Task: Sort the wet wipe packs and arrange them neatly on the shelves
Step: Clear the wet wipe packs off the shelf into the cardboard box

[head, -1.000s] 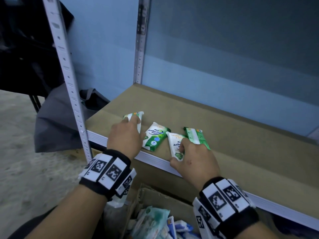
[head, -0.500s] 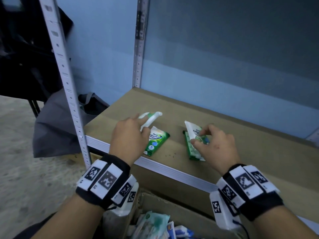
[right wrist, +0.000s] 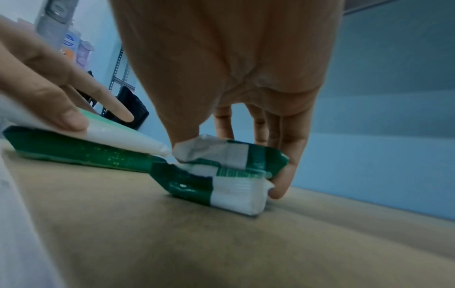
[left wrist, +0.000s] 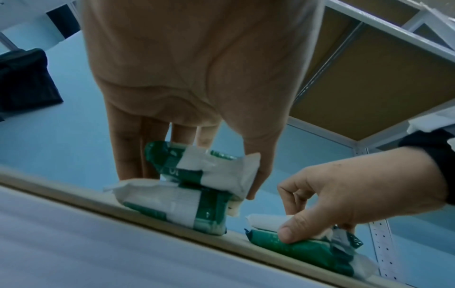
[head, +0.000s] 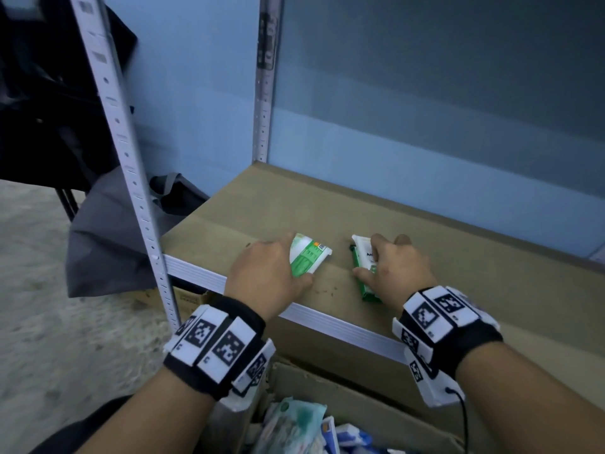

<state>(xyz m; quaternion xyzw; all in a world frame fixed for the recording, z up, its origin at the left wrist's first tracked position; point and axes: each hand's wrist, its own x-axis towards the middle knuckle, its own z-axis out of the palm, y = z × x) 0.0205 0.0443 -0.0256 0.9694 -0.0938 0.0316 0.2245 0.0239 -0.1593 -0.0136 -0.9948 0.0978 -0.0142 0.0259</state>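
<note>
Two small stacks of green-and-white wet wipe packs sit near the front of the brown shelf board (head: 327, 208). My left hand (head: 294, 262) holds the top pack of the left stack (head: 311, 257), thumb on one side and fingers on the other; in the left wrist view that top pack (left wrist: 209, 167) lies on a lower pack (left wrist: 177, 206). My right hand (head: 368, 257) grips the top pack of the right stack (head: 361, 253). In the right wrist view its thumb and fingers pinch the upper pack (right wrist: 229, 154) against the lower pack (right wrist: 216, 189).
An open cardboard box (head: 360, 398) below the shelf edge holds several more packs (head: 294, 421). A perforated metal upright (head: 131, 165) stands at the left front corner, and a grey bag (head: 108, 240) lies on the floor beyond it. A blue wall backs the shelf.
A second ago the packs lay side by side. Each hand has lifted one pack onto its neighbour, leaving two stacks; the right hand moved further back on the shelf.
</note>
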